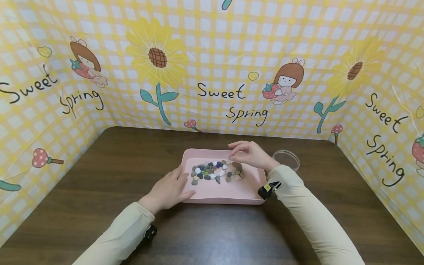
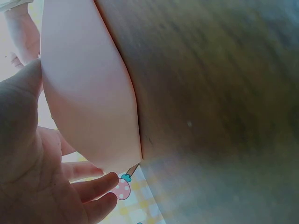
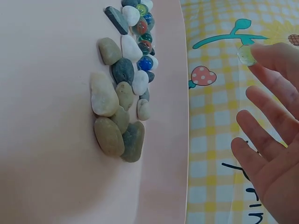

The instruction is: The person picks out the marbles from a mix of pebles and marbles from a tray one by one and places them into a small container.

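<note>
Many smooth rounded pebbles [image 1: 216,171] in glossy pink tray [image 1: 225,193]; left fingers [image 1: 180,180] flat, right fingers [image 1: 236,147] pinching clear bead [image 3: 245,54].

Dark wood table [image 1: 99,206]: pink tray [image 1: 228,193] near middle, clear round dish [image 1: 286,159] just right (both flat).
</note>
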Motion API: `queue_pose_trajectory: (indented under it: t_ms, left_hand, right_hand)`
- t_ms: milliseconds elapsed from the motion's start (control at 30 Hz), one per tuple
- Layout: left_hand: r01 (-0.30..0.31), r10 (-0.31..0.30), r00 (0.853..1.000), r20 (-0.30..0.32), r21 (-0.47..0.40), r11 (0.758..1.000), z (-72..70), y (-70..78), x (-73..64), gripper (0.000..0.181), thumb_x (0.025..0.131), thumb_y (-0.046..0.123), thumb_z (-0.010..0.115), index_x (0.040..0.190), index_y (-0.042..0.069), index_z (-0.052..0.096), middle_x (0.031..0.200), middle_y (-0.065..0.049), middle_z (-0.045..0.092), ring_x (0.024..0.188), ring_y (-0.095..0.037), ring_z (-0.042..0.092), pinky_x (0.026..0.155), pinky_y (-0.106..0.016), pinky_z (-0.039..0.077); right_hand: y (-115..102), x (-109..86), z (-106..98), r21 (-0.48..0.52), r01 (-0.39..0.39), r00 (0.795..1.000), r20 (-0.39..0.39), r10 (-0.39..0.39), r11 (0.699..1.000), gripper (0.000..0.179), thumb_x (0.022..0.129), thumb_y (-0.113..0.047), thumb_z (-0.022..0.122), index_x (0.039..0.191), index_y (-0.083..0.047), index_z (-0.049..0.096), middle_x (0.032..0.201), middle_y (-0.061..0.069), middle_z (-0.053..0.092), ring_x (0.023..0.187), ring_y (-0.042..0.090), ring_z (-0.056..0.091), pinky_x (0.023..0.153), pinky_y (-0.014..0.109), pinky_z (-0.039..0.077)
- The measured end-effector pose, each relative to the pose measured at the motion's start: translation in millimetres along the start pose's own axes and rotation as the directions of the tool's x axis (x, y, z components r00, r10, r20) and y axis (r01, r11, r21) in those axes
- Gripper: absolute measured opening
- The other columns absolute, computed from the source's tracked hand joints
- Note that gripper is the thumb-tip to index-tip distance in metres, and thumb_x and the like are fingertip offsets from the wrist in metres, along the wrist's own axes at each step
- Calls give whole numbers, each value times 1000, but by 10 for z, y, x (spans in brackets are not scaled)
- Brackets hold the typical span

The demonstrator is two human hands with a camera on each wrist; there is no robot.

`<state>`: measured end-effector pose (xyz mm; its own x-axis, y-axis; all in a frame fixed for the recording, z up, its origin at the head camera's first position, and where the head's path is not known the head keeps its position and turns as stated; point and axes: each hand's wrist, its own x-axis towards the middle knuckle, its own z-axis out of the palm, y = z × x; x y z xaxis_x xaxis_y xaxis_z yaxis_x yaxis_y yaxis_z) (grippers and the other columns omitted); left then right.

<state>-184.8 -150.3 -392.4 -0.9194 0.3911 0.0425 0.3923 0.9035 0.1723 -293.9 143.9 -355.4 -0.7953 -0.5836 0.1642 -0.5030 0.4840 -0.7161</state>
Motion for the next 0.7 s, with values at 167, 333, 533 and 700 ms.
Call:
queue_pose_trajectory:
  t_ms: [167,333,533,700]
  left_hand:
    - [-4,4,1000,-4,2,1000,-1,2,-2,69,89,52,51,130,-3,50,144,-30,35,130,-43,41,104,-52,38]
    - [-7,7,1000,-7,2,1000,0,2,-5,69,89,52,51,130,-4,50,144,-30,35,130,-43,41,104,-52,39]
    - [-10,10,1000,-8,6,1000,2,0,-6,69,89,52,52,130,-4,50,144,-30,35,129,-43,42,104,-52,39]
    - [-4,4,1000,-3,3,1000,-3,0,-4,70,89,52,52,130,-4,50,144,-30,35,130,-43,42,104,-52,39]
  right_hand:
    - [-4,-47,-53,17,7,1000,-13,-7,1000,10,83,-14,69,92,-10,73,131,11,57,127,27,48,105,47,39]
    - [-23,-102,-102,48,-10,1000,-23,12,999,13,83,-13,69,94,-8,72,133,12,56,128,29,47,104,47,40]
    - [-18,-173,-162,51,-35,998,-45,37,998,14,83,-15,70,95,-7,72,133,13,55,128,29,48,104,47,40]
    - [-11,-235,-223,63,-60,997,-54,64,996,13,83,-16,70,93,-8,72,133,13,54,129,27,46,108,44,37]
